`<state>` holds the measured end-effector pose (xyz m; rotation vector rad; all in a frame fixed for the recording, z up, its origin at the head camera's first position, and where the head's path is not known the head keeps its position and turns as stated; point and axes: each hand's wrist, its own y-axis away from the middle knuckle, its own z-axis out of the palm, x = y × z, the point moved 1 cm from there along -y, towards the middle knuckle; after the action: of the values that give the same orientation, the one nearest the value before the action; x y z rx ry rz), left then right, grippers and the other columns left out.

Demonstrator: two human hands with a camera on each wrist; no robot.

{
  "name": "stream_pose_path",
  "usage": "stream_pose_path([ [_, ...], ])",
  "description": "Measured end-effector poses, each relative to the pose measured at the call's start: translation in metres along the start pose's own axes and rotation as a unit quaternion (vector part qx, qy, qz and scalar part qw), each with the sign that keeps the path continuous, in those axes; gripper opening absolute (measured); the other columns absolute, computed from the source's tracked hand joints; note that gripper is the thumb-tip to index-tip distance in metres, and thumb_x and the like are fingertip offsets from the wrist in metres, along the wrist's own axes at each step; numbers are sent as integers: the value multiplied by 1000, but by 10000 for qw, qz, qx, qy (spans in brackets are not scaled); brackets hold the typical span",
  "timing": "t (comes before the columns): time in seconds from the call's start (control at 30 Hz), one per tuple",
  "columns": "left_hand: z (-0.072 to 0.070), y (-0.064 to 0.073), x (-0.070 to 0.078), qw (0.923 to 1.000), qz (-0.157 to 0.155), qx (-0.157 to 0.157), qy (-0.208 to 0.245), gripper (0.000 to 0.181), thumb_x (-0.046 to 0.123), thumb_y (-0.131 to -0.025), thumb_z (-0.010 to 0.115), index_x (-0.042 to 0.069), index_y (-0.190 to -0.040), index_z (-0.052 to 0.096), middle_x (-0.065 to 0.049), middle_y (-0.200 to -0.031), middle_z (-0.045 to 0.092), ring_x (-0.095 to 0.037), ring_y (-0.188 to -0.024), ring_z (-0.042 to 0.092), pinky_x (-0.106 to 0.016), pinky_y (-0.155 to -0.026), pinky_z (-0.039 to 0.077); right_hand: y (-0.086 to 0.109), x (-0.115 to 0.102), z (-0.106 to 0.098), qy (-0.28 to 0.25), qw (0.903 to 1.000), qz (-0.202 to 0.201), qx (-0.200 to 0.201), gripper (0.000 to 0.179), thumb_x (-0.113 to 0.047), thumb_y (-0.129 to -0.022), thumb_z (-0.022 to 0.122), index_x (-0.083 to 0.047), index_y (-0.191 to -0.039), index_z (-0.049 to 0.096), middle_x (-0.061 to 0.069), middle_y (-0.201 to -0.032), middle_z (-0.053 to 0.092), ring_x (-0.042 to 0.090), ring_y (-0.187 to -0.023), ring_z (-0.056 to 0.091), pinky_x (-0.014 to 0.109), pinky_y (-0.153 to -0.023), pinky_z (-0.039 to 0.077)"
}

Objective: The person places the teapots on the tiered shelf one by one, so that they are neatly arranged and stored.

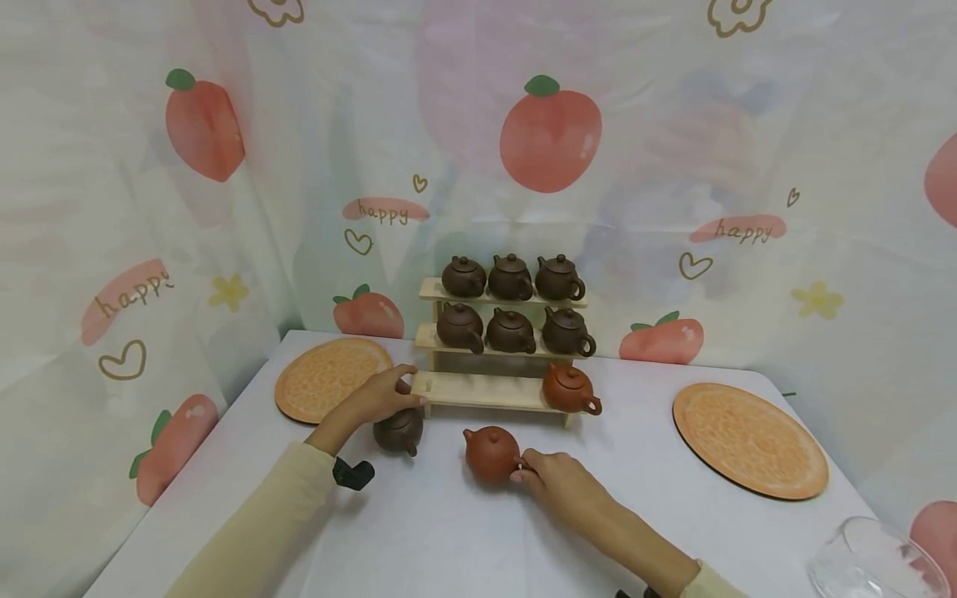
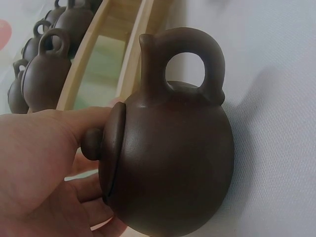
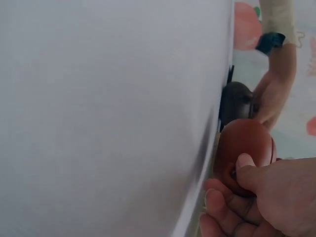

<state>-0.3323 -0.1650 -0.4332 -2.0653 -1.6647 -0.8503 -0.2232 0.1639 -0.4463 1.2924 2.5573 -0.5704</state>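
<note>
My left hand (image 1: 385,397) is at a dark brown teapot (image 1: 398,432) in front of the shelf's left end. In the left wrist view, its lid and knob face the hand, and the fingers (image 2: 94,202) pass behind the body, hiding part of the grip. My right hand (image 1: 571,490) pinches the handle of a reddish-brown teapot (image 1: 492,455), left of that hand and before the shelf. In the right wrist view the thumb (image 3: 249,170) presses on this handle. The three-tier wooden shelf (image 1: 478,390) bears another reddish teapot (image 1: 570,388) at the right of its lowest tier.
Several dark teapots, among them one at the left (image 1: 463,276), stand on the two upper tiers. A round orange mat (image 1: 329,378) lies at left, a second mat (image 1: 748,440) at right. A clear glass bowl (image 1: 878,561) stands at the near right corner. Printed cloth (image 1: 478,100) hangs behind.
</note>
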Motion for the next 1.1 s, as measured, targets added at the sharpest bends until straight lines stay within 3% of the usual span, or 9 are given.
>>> stream_pose_path([
  [0.4,-2,0,1,10000,36,-40,68,67,33,-100,74,3,-154,48,-21,-127,71,-37,-121,67,-54,-102,53,-27,0,-25,136,9946,934,442,19,-20,-100,74,-13,-86,62,-5,-68,50,11,-61,48,27,-57,40],
  [0.6,-2,1,0,10000,18,-42,88,67,34,-101,74,4,-154,48,-22,-128,70,-37,-122,66,-54,-102,53,-42,1,-30,435,9914,1037,672,20,-20,-100,75,-8,-89,63,-2,-64,47,13,-56,45,28,-52,38],
  [0.83,-1,0,-2,10000,24,-26,47,67,34,-100,74,4,-154,48,-21,-128,70,-36,-122,66,-54,-103,52,-56,3,-30,563,9880,1270,673,21,-23,-101,73,-5,-93,66,0,-65,52,15,-55,47,29,-50,38],
  [1.1,-2,-1,-3,10000,29,-57,68,69,36,-100,74,4,-155,47,-21,-129,70,-36,-123,66,-54,-103,52,-65,7,-28,556,9876,1289,709,24,-21,-102,72,-6,-86,64,0,-63,48,16,-56,48,30,-52,38],
])
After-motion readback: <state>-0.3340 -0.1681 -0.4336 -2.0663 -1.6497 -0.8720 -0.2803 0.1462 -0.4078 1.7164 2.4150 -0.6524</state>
